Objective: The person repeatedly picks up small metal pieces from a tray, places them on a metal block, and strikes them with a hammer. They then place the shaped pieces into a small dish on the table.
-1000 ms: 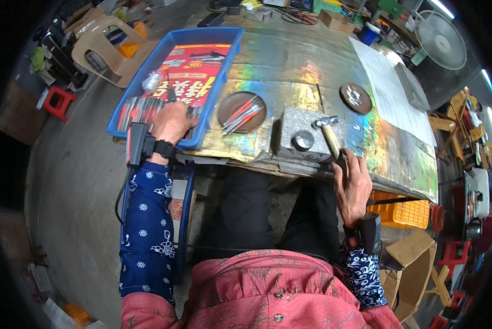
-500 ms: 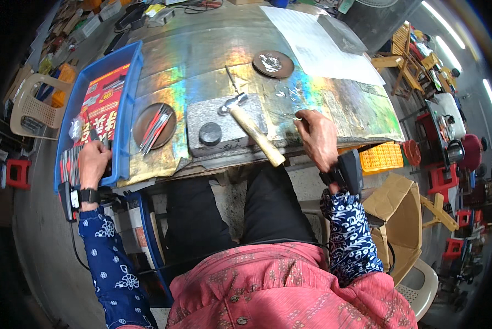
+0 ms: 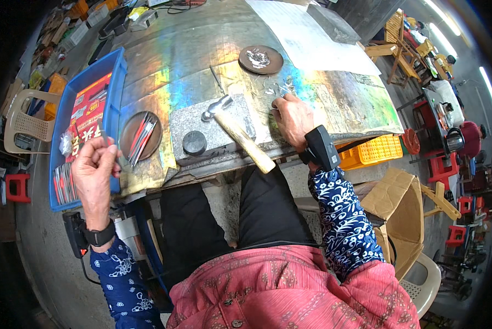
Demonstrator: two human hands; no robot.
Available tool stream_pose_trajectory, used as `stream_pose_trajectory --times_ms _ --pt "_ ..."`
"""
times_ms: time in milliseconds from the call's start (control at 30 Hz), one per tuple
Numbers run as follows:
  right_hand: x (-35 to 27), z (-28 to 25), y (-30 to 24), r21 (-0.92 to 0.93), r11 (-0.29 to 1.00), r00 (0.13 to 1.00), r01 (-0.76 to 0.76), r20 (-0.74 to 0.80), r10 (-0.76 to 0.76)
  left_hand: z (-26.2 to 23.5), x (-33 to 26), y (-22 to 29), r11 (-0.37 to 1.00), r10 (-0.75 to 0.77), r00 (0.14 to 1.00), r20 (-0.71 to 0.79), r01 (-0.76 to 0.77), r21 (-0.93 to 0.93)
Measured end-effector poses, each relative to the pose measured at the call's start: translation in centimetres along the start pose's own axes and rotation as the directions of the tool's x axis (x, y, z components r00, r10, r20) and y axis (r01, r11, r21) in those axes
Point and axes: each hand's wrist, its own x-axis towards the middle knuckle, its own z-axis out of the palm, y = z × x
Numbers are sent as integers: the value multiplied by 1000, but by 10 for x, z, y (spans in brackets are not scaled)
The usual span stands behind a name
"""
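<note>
My left hand is raised over the near right side of the blue tray, its fingers curled in a pinch; whatever they hold is too small to make out. Slim red and dark sticks stand bundled in the tray's near end. More red and black sticks lie on a brown plate. My right hand rests on the table, fingertips pressed together beside loose silvery slivers; its grip is hidden. Between the hands, a wooden-handled hammer lies across a grey stone block.
A black round puck sits on the block, with a thin dark rod behind it. A brown dish holds silvery bits. White paper lies far right. Beside my right leg stand a yellow crate and an open cardboard box.
My left hand has come up off the stick bundle, moving right and nearer to me. The right hand has shifted slightly farther away, toward the slivers. The whole view has swung a little.
</note>
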Motion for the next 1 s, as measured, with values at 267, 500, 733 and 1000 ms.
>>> stream_pose_trajectory --times_ms 267,500,733,1000 --pt "11 14 -1 -107 980 972 169 -147 -184 53 -3 10 994 47 993 105 -36 -108" --pt "35 25 7 -146 929 933 340 -70 -352 86 -2 2 990 96 987 132 -81 -119" --pt "21 -7 0 53 976 973 211 81 -215 98 -5 -8 982 158 983 95 -147 -116" --pt "-8 -37 -29 336 941 999 -40 41 28 103 -12 -18 969 245 969 -2 -245 40"
